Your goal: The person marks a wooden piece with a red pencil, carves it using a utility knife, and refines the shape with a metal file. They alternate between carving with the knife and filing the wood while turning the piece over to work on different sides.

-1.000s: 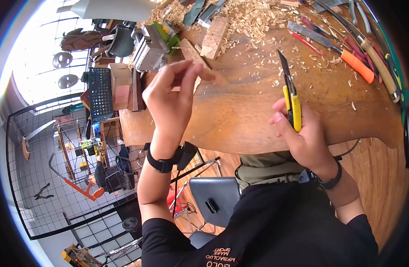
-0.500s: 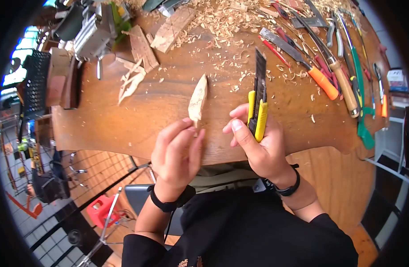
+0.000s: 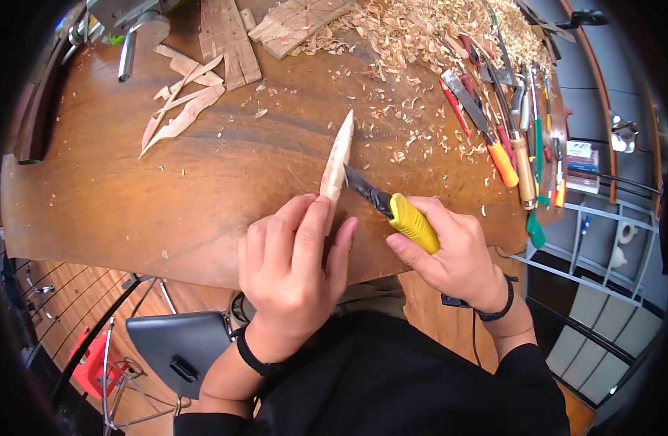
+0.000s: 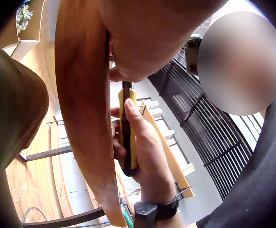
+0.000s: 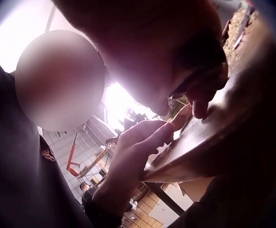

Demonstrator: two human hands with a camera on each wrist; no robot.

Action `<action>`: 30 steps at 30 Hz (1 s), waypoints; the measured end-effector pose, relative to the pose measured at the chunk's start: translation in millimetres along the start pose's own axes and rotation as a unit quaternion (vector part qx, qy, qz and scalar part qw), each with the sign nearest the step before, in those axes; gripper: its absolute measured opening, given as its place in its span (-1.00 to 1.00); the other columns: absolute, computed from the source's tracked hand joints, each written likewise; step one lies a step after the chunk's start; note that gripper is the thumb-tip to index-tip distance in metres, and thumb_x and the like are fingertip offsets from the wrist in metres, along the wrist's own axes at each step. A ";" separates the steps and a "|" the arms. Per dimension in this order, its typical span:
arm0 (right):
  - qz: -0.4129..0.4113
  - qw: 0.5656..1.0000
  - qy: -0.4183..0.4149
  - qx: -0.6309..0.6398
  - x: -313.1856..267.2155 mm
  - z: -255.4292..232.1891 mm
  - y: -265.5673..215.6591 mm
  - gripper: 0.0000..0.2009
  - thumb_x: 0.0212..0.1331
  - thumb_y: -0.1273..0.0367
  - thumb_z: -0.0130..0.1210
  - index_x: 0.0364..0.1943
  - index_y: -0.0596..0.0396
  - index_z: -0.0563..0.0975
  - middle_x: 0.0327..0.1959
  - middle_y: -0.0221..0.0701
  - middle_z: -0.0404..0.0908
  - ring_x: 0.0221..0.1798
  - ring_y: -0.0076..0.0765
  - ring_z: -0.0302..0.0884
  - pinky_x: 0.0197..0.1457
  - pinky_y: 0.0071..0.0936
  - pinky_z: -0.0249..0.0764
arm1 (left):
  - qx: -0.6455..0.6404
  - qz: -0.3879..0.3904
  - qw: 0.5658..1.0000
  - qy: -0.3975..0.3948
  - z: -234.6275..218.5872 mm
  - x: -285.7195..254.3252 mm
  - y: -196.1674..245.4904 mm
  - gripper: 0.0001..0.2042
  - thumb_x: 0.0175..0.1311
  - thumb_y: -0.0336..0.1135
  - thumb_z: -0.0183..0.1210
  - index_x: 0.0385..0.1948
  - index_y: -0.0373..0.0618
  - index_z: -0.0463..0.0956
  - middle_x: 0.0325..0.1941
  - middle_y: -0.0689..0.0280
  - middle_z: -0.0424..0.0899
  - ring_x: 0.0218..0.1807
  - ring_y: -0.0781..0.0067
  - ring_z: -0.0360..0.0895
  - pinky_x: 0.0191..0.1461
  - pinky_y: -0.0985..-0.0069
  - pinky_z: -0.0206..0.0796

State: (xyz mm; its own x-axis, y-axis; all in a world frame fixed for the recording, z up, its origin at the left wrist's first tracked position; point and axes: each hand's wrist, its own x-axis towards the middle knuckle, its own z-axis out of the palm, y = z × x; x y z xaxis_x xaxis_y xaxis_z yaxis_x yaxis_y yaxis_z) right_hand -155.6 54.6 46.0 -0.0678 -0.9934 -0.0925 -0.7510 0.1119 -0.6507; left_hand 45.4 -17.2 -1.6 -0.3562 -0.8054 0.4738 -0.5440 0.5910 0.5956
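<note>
The left hand (image 3: 286,265) holds a slim, pointed piece of pale wood (image 3: 338,156) by its lower end, fingers on one side and thumb on the other, its tip pointing away from the body. In the right hand (image 3: 457,254) is a yellow utility knife (image 3: 414,224), gripped by the handle; its dark blade reaches the wood's right edge. The left wrist view shows the right hand (image 4: 150,152) around the yellow and black handle (image 4: 127,128). In the right wrist view the left hand (image 5: 140,147) pinches the wood, while the blade is hidden there.
Wood shavings (image 3: 421,43) cover the back of the table (image 3: 203,218). Cut wood scraps (image 3: 192,109) lie at the back left, near boards (image 3: 228,47) and a metal vise (image 3: 134,36). Chisels and files, one with an orange handle (image 3: 502,166), lie at the right.
The knife has swung from upright to leaning left, its blade now against the wood. The left hand, empty-looking at first, has come to the wooden piece and holds it. The head view has shifted right.
</note>
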 end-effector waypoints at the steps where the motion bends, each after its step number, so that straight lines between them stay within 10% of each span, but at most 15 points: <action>1: -0.019 0.999 -0.001 -0.040 1.1 -1.5 -0.3 -0.58 0.21 0.18 0.39 0.00 0.17 0.56 -0.27 -0.14 0.73 -0.31 0.04 0.75 -0.28 -0.24 0.64 | 0.003 0.002 1.000 -0.007 0.5 -0.4 -0.8 -0.67 0.09 -0.36 0.45 -0.09 -0.21 0.64 -0.12 0.21 0.69 -0.23 0.23 0.59 -0.19 0.34 0.38; 30: -0.058 0.979 -0.045 -0.192 1.0 -13.4 -3.5 -0.58 0.10 0.12 0.45 -0.18 0.14 0.56 -0.42 -0.28 0.66 -0.44 -0.15 0.69 -0.39 -0.35 0.58 | -0.012 -0.008 0.995 -0.103 -5.4 1.1 1.2 -0.72 0.11 -0.36 0.38 -0.16 -0.23 0.63 -0.32 0.21 0.60 -0.35 0.21 0.51 -0.27 0.32 0.28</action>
State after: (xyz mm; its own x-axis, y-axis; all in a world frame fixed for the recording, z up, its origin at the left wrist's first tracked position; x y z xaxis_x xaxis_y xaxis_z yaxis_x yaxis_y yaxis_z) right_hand -161.9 52.8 58.3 0.0766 -0.9908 -0.1119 -0.9432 -0.0356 -0.3303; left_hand 48.4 -17.1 3.1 -0.4963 -0.8060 0.3226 -0.5342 0.5764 0.6183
